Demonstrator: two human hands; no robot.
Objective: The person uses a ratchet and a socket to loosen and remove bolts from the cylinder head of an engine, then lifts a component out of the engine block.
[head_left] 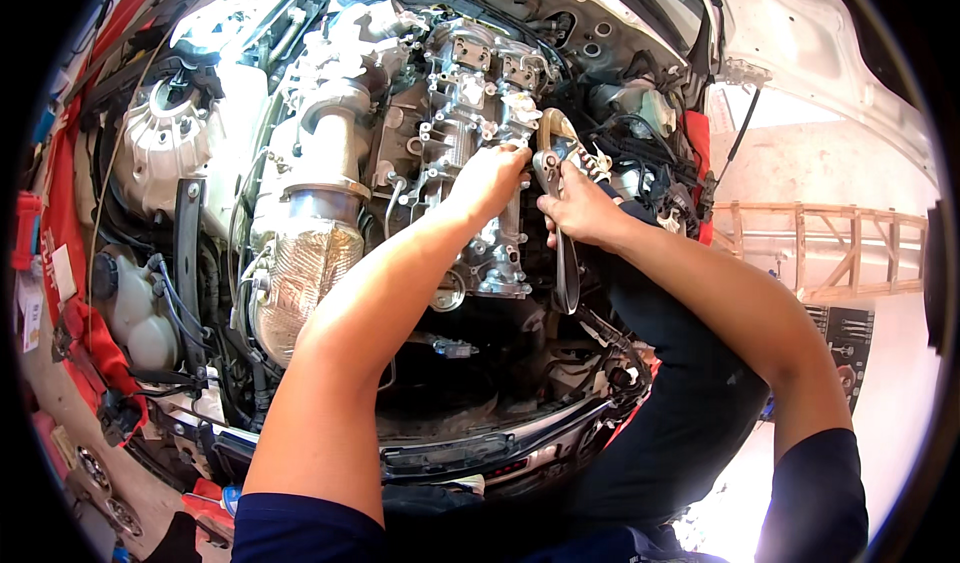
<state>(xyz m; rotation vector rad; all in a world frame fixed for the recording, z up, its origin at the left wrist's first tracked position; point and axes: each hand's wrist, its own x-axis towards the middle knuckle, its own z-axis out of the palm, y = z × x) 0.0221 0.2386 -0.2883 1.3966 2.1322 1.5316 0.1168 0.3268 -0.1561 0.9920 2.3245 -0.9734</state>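
Our left grip (490, 183) is curled at the engine's (465, 93) right edge; we cannot tell what, if anything, it holds. Beside it, the ratchet (568, 278) points handle toward us, our right grip (585, 208) closed around its upper end; pulled off-square, it could slip and strike the engine.

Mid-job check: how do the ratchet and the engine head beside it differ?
The ratchet is a slim tool with one long handle, while the engine head is a much larger, blocky part. The ratchet's handle looks smooth; the engine head is crowded with bosses and openings. The ratchet is gripped by the right hand, whereas the engine head lies partly under the left hand. Both look like silvery metal.
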